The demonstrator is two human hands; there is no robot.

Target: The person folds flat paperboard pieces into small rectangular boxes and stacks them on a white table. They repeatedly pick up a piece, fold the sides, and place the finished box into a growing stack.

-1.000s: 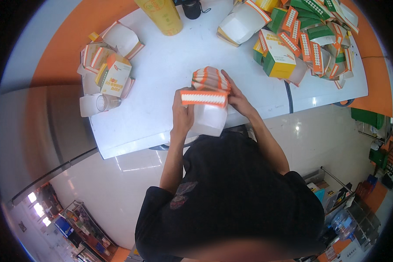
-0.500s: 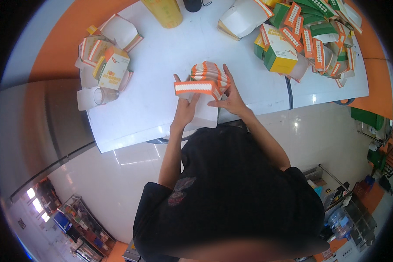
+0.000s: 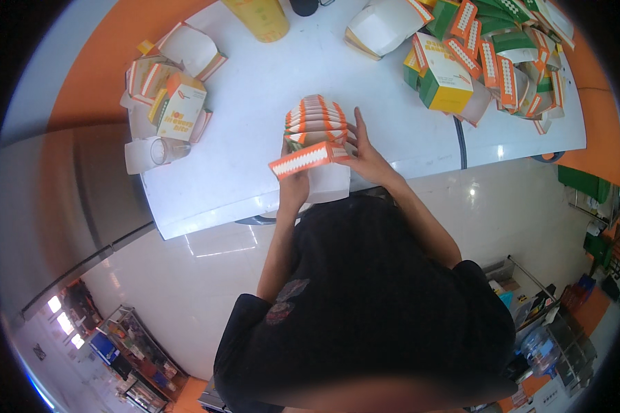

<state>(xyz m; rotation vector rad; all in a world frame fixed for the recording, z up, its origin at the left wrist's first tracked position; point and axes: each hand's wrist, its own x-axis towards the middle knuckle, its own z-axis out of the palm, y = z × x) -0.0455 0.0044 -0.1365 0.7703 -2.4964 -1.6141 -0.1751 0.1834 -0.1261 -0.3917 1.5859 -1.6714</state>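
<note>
In front of my body is a nested stack of paper food cartons (image 3: 317, 113), their orange and white scalloped edges fanned in a row. At its near end one carton (image 3: 303, 162) sits tilted, its orange-edged flap lower at the left, its white panel hanging toward my shirt. My left hand (image 3: 294, 189) grips from below and left, its fingers mostly hidden behind that flap. From the right, my right hand (image 3: 370, 158) holds the carton's side, the index finger stretched up beside the stack and the other fingertips against the cardboard.
A large heap of similar cartons (image 3: 506, 76) covers the white table's (image 3: 393, 124) right end, with an open white carton (image 3: 386, 31) nearby. At the left lie more cartons (image 3: 186, 107) and a clear cup (image 3: 167, 150). A yellow container (image 3: 263, 20) and a dark object (image 3: 304, 5) stand at the back.
The near carton's flap has gone from nearly level to tilted and sits lower. The stack has straightened and shifted left. My left fingers, partly visible before, are now mostly behind the flap.
</note>
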